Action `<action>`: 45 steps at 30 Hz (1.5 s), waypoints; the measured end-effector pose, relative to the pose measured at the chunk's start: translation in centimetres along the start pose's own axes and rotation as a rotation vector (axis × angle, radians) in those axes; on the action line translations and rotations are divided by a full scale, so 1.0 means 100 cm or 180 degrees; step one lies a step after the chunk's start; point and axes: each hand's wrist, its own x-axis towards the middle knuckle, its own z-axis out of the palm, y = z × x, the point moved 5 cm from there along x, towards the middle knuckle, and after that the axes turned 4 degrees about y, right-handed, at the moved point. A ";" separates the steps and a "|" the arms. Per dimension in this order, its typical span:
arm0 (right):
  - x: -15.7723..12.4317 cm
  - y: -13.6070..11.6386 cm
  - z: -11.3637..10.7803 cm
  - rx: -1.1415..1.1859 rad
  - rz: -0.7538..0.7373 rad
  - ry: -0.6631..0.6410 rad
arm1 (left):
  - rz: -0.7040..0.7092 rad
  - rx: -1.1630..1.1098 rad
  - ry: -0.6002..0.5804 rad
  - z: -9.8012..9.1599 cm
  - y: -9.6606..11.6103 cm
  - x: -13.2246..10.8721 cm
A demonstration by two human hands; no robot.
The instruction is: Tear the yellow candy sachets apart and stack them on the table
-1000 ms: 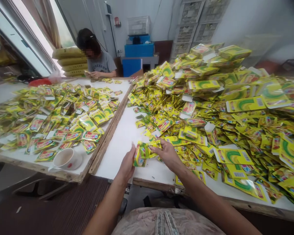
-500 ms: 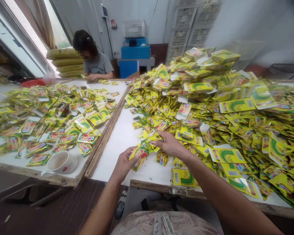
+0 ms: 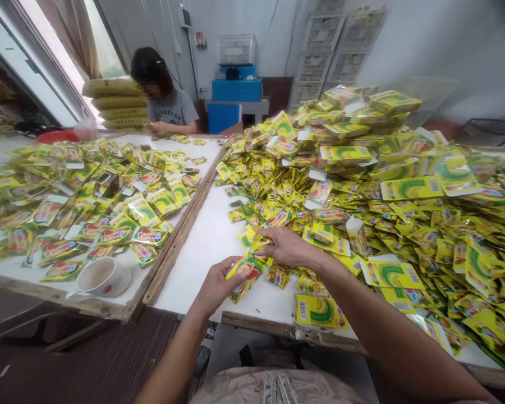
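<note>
Near the table's front edge, my left hand [image 3: 219, 283] is closed on a yellow-green box [image 3: 244, 280] with red print, held tilted above the white tabletop [image 3: 185, 269]. Just to its right, my right hand [image 3: 284, 247] pinches a small yellow packet [image 3: 261, 244] at the upper end of that box. The packet and the box meet or overlap there. Beneath and beyond my right hand lie loose small packets [image 3: 279, 275] and flat yellow boxes [image 3: 320, 310].
A large heap of packets and boxes [image 3: 345, 151] rises at the right. Past a wooden strip [image 3: 180, 224], more boxes [image 3: 109, 185] cover the left table, with a white cup [image 3: 103, 278] near its edge. A person [image 3: 168, 109] sits at the far side.
My right hand has moved slightly left, bringing the small packet against the box in my left hand. The view has shifted slightly.
</note>
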 end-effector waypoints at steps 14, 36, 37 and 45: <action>-0.024 0.001 0.028 0.0534 -0.0058 0.1651 | -0.0055 -0.0374 0.0429 -0.004 0.003 -0.005; -0.061 -0.020 0.016 0.0902 0.0038 0.2362 | -0.0048 -0.0933 0.0504 0.005 0.003 0.001; -0.068 -0.025 0.007 0.1109 -0.0042 0.2248 | -0.0059 -0.0960 0.0649 0.001 0.004 0.003; -0.098 -0.054 -0.009 0.1398 -0.0740 0.0762 | -0.0109 -0.0969 0.1012 -0.011 0.002 0.007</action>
